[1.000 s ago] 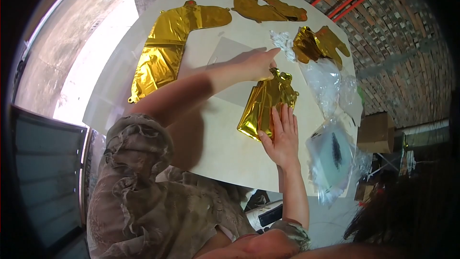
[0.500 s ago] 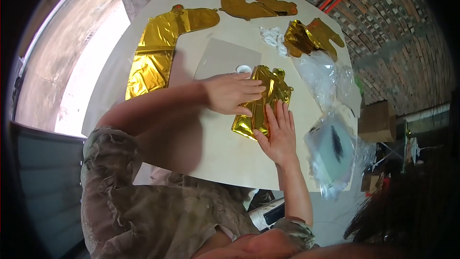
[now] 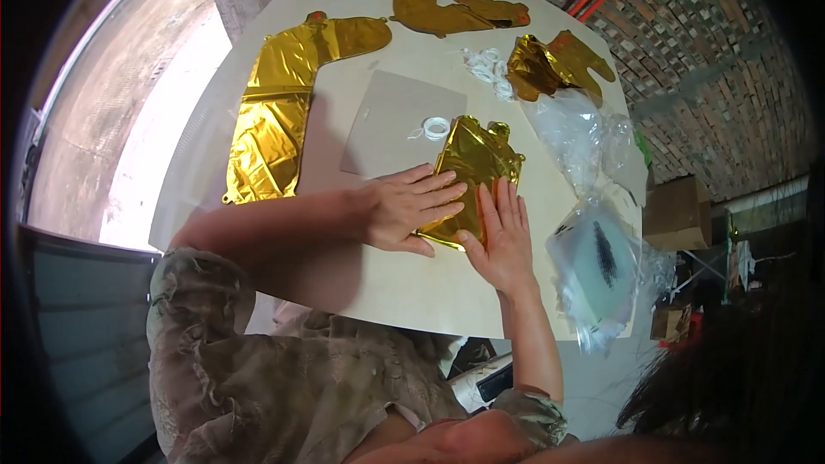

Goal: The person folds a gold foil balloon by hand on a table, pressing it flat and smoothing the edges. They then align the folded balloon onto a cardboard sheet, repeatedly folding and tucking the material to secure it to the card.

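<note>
A folded gold foil balloon (image 3: 478,161) lies flat on the pale round table (image 3: 404,279). My left hand (image 3: 406,210) rests palm down on its near left edge, fingers spread and straight. Just to the right, my right hand (image 3: 503,239) lies flat on the foil's near right part, fingers also spread. Neither hand grips anything. A small white tape roll (image 3: 436,128) sits just beyond the foil on a grey card sheet (image 3: 387,116).
A long gold foil balloon (image 3: 279,99) lies at the left, another gold piece (image 3: 451,4) at the far edge, a crumpled one (image 3: 559,64) at the far right beside white string (image 3: 485,64). Clear plastic bags (image 3: 584,133) and a packet (image 3: 597,262) are at the right. A cardboard box (image 3: 675,210) stands off the table.
My left hand has come back from the foil's far end and settled flat on its near edge. The foil now lies flatter, and the tape roll has come into view.
</note>
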The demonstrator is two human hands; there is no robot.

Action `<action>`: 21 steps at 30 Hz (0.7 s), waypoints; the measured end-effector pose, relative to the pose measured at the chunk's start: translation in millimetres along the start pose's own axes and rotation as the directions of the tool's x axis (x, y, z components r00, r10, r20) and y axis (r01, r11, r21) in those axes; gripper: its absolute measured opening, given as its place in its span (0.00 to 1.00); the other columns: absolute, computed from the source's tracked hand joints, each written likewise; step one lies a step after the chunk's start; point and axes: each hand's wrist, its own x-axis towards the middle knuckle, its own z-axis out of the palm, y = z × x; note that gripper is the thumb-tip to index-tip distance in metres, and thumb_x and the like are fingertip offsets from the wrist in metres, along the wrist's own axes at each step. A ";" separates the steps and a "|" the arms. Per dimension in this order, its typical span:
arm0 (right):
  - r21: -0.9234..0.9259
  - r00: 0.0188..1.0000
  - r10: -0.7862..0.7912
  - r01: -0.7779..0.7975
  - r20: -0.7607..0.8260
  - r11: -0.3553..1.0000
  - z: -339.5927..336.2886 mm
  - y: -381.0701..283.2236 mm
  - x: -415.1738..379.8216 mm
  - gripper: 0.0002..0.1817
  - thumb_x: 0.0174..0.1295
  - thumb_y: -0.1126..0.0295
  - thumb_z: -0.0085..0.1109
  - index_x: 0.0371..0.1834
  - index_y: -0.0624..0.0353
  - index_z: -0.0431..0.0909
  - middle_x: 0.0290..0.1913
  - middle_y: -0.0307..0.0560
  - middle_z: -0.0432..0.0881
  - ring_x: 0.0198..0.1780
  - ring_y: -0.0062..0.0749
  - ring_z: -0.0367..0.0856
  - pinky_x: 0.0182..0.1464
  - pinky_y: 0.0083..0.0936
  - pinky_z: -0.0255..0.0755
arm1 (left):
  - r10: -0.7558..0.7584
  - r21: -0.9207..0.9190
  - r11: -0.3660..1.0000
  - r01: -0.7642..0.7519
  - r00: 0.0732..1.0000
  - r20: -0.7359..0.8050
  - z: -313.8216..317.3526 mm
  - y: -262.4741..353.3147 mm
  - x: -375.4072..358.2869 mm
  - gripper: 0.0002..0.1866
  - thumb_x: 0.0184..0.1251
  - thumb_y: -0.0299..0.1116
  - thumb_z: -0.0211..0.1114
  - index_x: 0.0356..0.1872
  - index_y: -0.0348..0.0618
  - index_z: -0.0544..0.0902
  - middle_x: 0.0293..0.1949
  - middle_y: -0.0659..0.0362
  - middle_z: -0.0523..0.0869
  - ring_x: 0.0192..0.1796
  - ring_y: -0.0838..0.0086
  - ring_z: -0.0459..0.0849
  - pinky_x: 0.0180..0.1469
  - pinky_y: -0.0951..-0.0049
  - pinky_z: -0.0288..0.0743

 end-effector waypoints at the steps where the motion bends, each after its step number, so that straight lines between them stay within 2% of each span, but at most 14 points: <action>1: 0.054 0.999 -0.003 0.005 -0.032 0.999 -0.1 1.5 -0.6 0.41 0.69 0.48 0.57 0.81 0.57 0.59 0.82 0.63 0.51 0.84 0.59 0.45 0.82 0.50 0.41 | -0.009 0.009 1.000 0.009 1.000 0.017 -1.9 0.9 0.2 0.45 0.65 0.60 0.66 0.73 0.35 0.68 0.78 0.44 0.63 0.81 0.52 0.57 0.81 0.50 0.46; 2: 0.051 0.999 -0.001 0.003 -0.034 0.999 0.4 3.4 -1.2 0.41 0.69 0.48 0.57 0.81 0.57 0.59 0.82 0.63 0.51 0.84 0.59 0.45 0.82 0.50 0.41 | -0.015 0.018 1.000 0.015 0.999 0.033 -3.9 2.1 0.7 0.45 0.66 0.60 0.66 0.74 0.35 0.68 0.78 0.44 0.63 0.82 0.52 0.57 0.81 0.50 0.46; 4: 0.417 0.967 0.091 0.017 -0.236 0.909 -3.0 6.2 -1.9 0.37 0.71 0.52 0.57 0.78 0.62 0.62 0.80 0.69 0.54 0.81 0.67 0.48 0.79 0.55 0.46 | -0.025 0.023 0.999 0.024 0.998 0.053 -6.6 3.6 0.7 0.45 0.67 0.60 0.65 0.74 0.35 0.67 0.78 0.44 0.62 0.82 0.52 0.56 0.82 0.50 0.45; 5: 0.413 0.962 0.161 -0.057 -0.222 0.909 -9.6 6.5 -5.0 0.34 0.72 0.58 0.55 0.77 0.64 0.62 0.79 0.70 0.55 0.80 0.71 0.50 0.79 0.56 0.48 | -0.039 0.026 0.999 0.037 0.997 0.073 -7.4 4.1 1.5 0.45 0.68 0.60 0.64 0.75 0.35 0.66 0.78 0.44 0.62 0.82 0.52 0.56 0.82 0.50 0.44; 6: 0.401 0.958 0.171 -0.067 -0.230 0.913 -11.5 7.4 -6.8 0.34 0.72 0.58 0.55 0.77 0.64 0.62 0.79 0.70 0.55 0.80 0.71 0.50 0.79 0.56 0.48 | -0.021 0.024 1.000 0.020 0.997 0.068 -7.5 4.9 2.0 0.45 0.68 0.60 0.64 0.75 0.35 0.66 0.78 0.44 0.62 0.82 0.52 0.56 0.82 0.50 0.44; 8: 0.064 0.968 0.089 -0.076 -0.234 0.995 -11.3 8.4 -8.6 0.33 0.72 0.59 0.55 0.76 0.65 0.63 0.79 0.70 0.57 0.79 0.70 0.53 0.78 0.56 0.50 | -0.063 0.091 0.995 0.051 0.989 0.132 -7.3 5.3 2.0 0.43 0.74 0.64 0.52 0.76 0.36 0.64 0.79 0.44 0.59 0.83 0.53 0.52 0.83 0.52 0.40; 10: 0.035 0.968 0.076 -0.069 -0.238 0.997 -8.0 0.3 -8.9 0.33 0.72 0.58 0.55 0.75 0.65 0.64 0.78 0.69 0.59 0.79 0.67 0.55 0.78 0.55 0.51 | -0.038 0.102 0.994 0.026 0.992 0.118 -10.1 5.7 2.3 0.43 0.75 0.64 0.51 0.76 0.36 0.64 0.80 0.44 0.58 0.83 0.53 0.52 0.83 0.53 0.40; 12: -0.014 0.990 0.046 -0.048 -0.131 0.999 -0.6 -1.7 -9.4 0.34 0.72 0.56 0.55 0.75 0.66 0.64 0.77 0.68 0.61 0.79 0.65 0.55 0.79 0.54 0.50 | -0.063 0.085 0.995 0.049 0.984 0.168 -10.0 4.3 3.6 0.43 0.75 0.64 0.51 0.77 0.36 0.63 0.80 0.44 0.57 0.83 0.53 0.51 0.83 0.52 0.40; 13: -0.009 0.992 0.086 -0.087 -0.094 0.996 3.8 0.1 -9.9 0.35 0.72 0.54 0.54 0.75 0.67 0.64 0.77 0.68 0.61 0.80 0.64 0.55 0.79 0.53 0.48 | -0.052 0.087 0.996 0.038 0.984 0.170 -10.0 4.7 3.9 0.43 0.75 0.64 0.51 0.77 0.36 0.63 0.80 0.44 0.57 0.83 0.53 0.51 0.83 0.52 0.40; 14: -0.011 0.990 0.092 -0.093 -0.102 0.996 4.8 0.3 -10.0 0.35 0.72 0.54 0.54 0.75 0.67 0.64 0.77 0.68 0.61 0.80 0.64 0.55 0.79 0.53 0.48 | -0.063 0.088 0.995 0.047 0.981 0.182 -10.0 5.0 4.1 0.43 0.76 0.64 0.50 0.77 0.36 0.62 0.80 0.44 0.57 0.83 0.53 0.51 0.83 0.52 0.40; 16: -0.022 0.991 0.128 -0.128 -0.035 0.991 4.4 0.6 -10.7 0.35 0.74 0.55 0.51 0.78 0.65 0.60 0.81 0.65 0.55 0.82 0.58 0.50 0.82 0.48 0.43 | -0.071 0.090 0.994 0.054 0.979 0.191 -16.3 6.3 9.1 0.42 0.77 0.63 0.49 0.77 0.37 0.62 0.80 0.44 0.56 0.83 0.53 0.51 0.83 0.51 0.40; 18: -0.017 0.990 0.133 -0.134 -0.036 0.991 2.8 -0.4 -10.3 0.35 0.75 0.55 0.50 0.78 0.65 0.60 0.80 0.65 0.55 0.82 0.57 0.50 0.82 0.48 0.43 | -0.107 0.046 0.994 0.100 0.975 0.193 -22.7 6.6 18.1 0.40 0.78 0.60 0.49 0.77 0.37 0.62 0.80 0.43 0.57 0.83 0.53 0.51 0.82 0.50 0.40; 21: -0.009 0.990 0.137 -0.138 -0.032 0.990 2.3 -1.8 -10.8 0.35 0.75 0.55 0.50 0.78 0.65 0.60 0.80 0.65 0.56 0.82 0.57 0.50 0.82 0.48 0.43 | -0.078 0.025 0.997 0.075 0.987 0.140 -16.8 2.3 34.2 0.39 0.78 0.57 0.51 0.77 0.36 0.60 0.80 0.44 0.56 0.83 0.52 0.49 0.82 0.50 0.39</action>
